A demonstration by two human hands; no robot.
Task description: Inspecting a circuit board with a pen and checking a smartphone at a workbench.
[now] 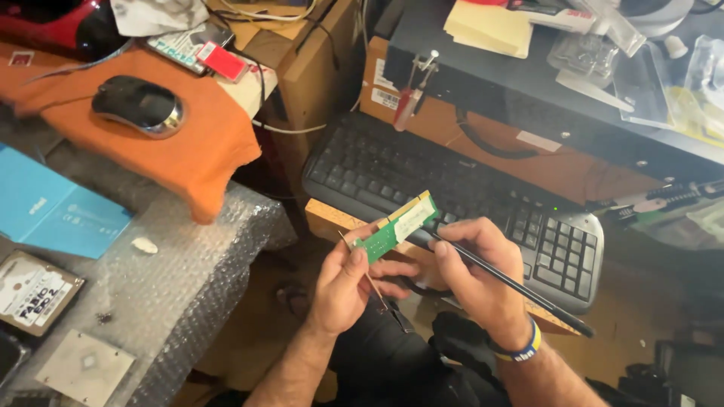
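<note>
My left hand (348,280) pinches a small green memory module (397,225) with a white label and a gold contact edge, held tilted above my lap. A thin metal pin or wire (371,283) also runs through that hand's fingers. My right hand (475,273), with a blue and yellow wristband, grips a long black stick-like tool (520,288) like a pen. The tool's tip touches the module's lower right edge. Both hands hover in front of a black keyboard (422,181).
The keyboard rests on a wooden board (326,218). At left lies bubble wrap (173,279) with a hard drive (34,290), a metal plate (84,367) and a blue booklet (56,211). A mouse (138,105) sits on orange cloth. A cluttered dark shelf (528,83) stands behind.
</note>
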